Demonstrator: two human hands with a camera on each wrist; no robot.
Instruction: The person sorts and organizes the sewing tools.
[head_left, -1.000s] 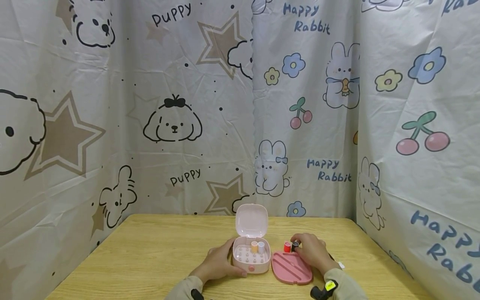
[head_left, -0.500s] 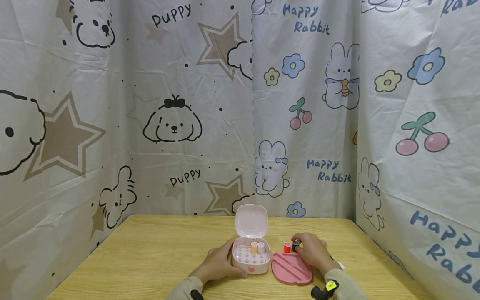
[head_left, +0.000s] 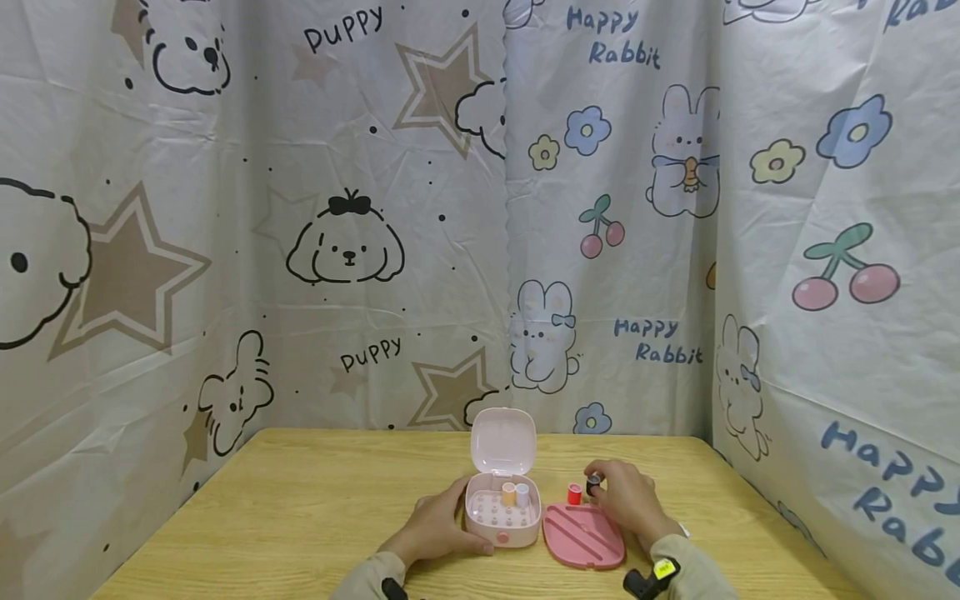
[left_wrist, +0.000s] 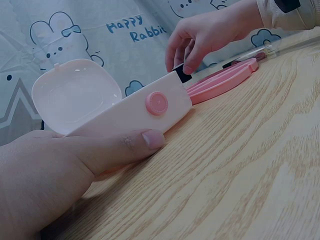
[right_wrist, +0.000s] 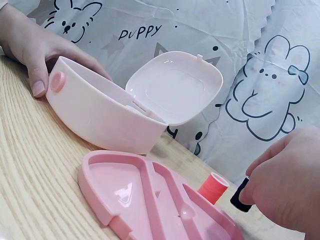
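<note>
My left hand (head_left: 442, 525) grips the side of a pale pink sewing box (head_left: 521, 540), its thumb along the front wall, as the left wrist view also shows. The box's lid (head_left: 503, 442) stands raised at the back. Inside, an orange thread spool (head_left: 508, 494) and a white thread spool (head_left: 522, 495) stand among several small pegs. To the right, my right hand (head_left: 628, 498) pinches a black thread spool (right_wrist: 241, 196) between thumb and fingers. A red thread spool (right_wrist: 213, 188) stands close beside the black one, behind the tray.
A darker pink divided tray (head_left: 585, 537) lies on the wooden table (head_left: 337, 483) to the right of the box. Behind the table hangs a printed curtain (head_left: 450, 250). Part of a small white item (head_left: 683, 529) shows beside the right wrist.
My right hand has raised the black spool a little from its spot beside the red one. The left hand and the box have stayed in place.
</note>
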